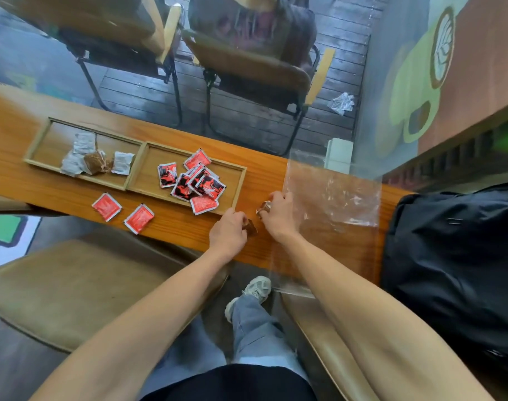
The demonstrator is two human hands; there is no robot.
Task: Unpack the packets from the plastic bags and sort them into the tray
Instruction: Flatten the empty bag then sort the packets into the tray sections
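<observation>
Left hand (228, 231) pinches brown packet (251, 227), right hand (278, 212) grips another, probably brown; both belong in tray (242, 180) left compartment, apart from reds.

Colours and patterns on the orange-brown wooden counter (73, 195).

The tray (142, 157) is pale wood with a light rim. Its left compartment holds white-grey packets (84, 143) and a brown packet (95, 162); its right compartment holds red packets (197, 159) and red-and-black patterned packets (167, 175). Two plain red packets with silver edges (106, 206) lie on the counter. The plastic bag (333, 195) is clear with white glints. The backpack (455, 256) is black; the chair seats (58, 285) are tan.
</observation>
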